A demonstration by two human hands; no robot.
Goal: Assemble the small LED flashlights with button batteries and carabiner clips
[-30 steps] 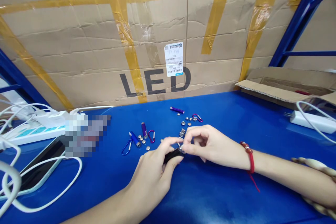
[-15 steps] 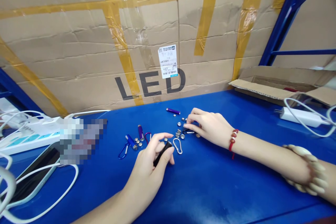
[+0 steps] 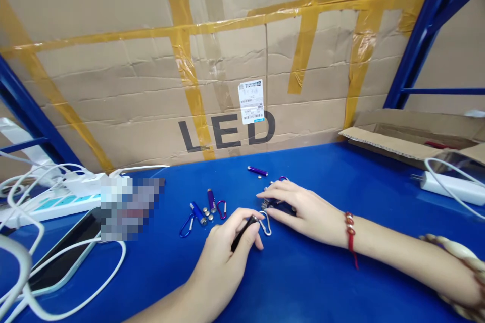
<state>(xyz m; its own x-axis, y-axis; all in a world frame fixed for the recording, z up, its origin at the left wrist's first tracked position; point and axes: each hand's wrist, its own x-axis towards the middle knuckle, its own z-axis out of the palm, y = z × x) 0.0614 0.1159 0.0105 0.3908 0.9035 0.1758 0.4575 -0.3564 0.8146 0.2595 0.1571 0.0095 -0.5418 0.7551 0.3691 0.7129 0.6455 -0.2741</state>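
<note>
My left hand is closed around a small black flashlight tube, its end showing between thumb and fingers. My right hand lies low over the blue table, thumb and fingers apart. Under and beside its fingertips are several button cells and a dark item, mostly hidden. Between the hands lies a silver carabiner. Left of them I see a blue flashlight tube, a purple tube, a blue carabiner, a magenta carabiner and small silver cells. Another purple tube sits farther back.
A large taped cardboard box marked LED stands behind the table. At left are a power strip, a phone and looping white cables. An open carton and a white charger are at right.
My right hand's fingers have gone from pinched together to spread, and the hand sits closer to the silver carabiner. My left hand still holds the black tube. The view has tilted slightly upward.
</note>
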